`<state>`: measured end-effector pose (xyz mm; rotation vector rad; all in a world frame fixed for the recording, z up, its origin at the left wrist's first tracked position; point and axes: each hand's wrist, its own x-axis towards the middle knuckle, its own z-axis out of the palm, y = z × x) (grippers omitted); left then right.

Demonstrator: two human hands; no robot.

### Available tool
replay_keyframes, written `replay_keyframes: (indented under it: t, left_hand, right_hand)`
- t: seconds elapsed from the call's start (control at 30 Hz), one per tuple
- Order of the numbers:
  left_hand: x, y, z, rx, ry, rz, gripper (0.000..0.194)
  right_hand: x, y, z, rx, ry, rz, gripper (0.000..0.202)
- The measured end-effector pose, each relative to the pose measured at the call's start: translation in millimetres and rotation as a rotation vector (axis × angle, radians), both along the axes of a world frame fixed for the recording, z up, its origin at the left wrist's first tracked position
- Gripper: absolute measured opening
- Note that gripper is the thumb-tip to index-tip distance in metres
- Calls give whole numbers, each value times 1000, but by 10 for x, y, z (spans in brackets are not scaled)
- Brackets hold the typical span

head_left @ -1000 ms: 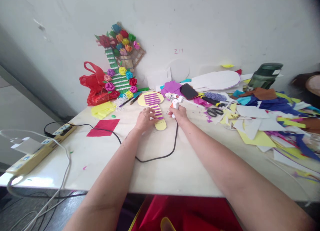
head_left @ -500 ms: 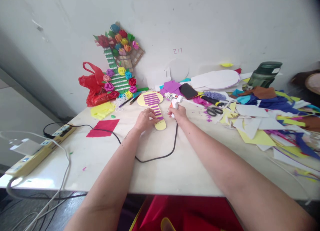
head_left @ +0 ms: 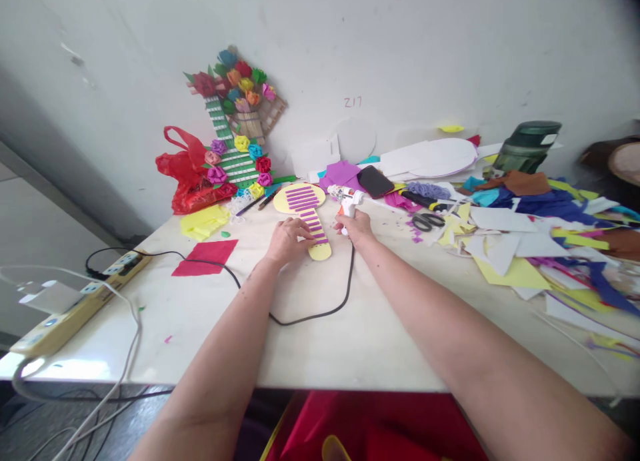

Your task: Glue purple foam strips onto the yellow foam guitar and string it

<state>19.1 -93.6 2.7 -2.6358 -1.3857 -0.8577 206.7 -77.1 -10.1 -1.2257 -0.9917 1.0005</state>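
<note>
One yellow cutout (head_left: 313,220): lay towards the middle of the bench (head_left: 320,354), broad end to the far edge, narrow end to the near edge, crossed by purple strips (head_left: 303,198).
Left hand (head_left: 290,240): bent its fingers at the cutout's left side, near the lowest strip; from where I stood, I couldn't tell whether they pinched anything.
Right hand (head_left: 357,228): was wrapped around the grip of a white glue gun (head_left: 349,211), just right of the cutout.
Nozzle (head_left: 331,190): pointed left, close to the broad end; if hot, a careless swing nearer could have burnt the left fingers.
Black cord (head_left: 287,324): looped towards the near edge, passed beneath the left forearm and ran to the power strip (head_left: 95,294) along the left edge; a quick lift of that arm might have snagged it and jerked the gun.
Strips: a sideways push could have skewed the lowest one, supposing its glue was soft.
Black phone (head_left: 375,182): sat beyond the gun, towards the far edge, where a stray drip might have marked it.
</note>
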Motion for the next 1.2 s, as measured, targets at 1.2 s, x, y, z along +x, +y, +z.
replay_keyframes:
  t: [1.2]
  left_hand:
    - [-168, 10, -27, -69, -262, 388, 52]
  right_hand:
    - [-3, -15, -42, 88, -284, -55, 13]
